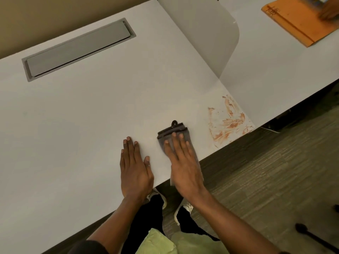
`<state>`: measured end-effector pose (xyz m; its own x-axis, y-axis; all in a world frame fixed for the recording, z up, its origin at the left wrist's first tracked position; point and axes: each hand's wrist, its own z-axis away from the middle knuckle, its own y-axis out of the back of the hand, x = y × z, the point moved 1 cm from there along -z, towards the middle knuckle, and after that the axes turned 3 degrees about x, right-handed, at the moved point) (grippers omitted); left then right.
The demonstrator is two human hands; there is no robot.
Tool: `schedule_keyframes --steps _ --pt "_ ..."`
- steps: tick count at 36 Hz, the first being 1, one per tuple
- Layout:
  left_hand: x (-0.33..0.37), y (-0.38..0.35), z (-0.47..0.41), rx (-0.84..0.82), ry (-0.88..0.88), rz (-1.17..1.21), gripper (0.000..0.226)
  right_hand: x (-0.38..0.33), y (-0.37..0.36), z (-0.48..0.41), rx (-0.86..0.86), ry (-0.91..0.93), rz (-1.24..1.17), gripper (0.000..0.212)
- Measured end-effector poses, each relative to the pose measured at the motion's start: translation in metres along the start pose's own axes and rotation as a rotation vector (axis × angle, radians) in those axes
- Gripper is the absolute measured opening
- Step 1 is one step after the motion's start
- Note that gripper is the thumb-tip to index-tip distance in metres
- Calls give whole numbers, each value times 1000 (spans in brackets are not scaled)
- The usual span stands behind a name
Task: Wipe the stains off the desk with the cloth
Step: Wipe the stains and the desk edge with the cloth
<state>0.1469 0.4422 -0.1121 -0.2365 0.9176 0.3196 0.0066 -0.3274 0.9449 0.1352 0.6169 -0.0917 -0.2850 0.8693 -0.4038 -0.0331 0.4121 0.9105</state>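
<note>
A folded grey cloth (169,132) with a dark hem and hang loop lies on the white desk (91,110) near its front edge. My right hand (183,162) presses flat on top of the cloth, fingers spread and extended. My left hand (134,169) rests flat on the bare desk just left of the cloth, holding nothing. Reddish-brown smeared stains (229,120) cover the desk's front right corner, a short way right of the cloth and apart from it.
A grey cable-tray lid (78,48) is set into the desk at the back left. A curved divider panel (205,33) stands at the right edge. On the neighbouring desk another person's hand (330,11) rests on an orange cloth (300,22). Carpeted floor lies below.
</note>
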Motion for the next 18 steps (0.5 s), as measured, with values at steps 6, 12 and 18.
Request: schedule_keyframes --steps 6,12,18 --pt "-1 0 2 -25 14 26 68 57 33 -79 65 -154 91 103" --pt "2 2 1 -27 2 35 67 76 43 -118 83 -177 87 83" --pt "12 1 -2 -21 -21 27 72 34 28 -30 53 -139 109 107"
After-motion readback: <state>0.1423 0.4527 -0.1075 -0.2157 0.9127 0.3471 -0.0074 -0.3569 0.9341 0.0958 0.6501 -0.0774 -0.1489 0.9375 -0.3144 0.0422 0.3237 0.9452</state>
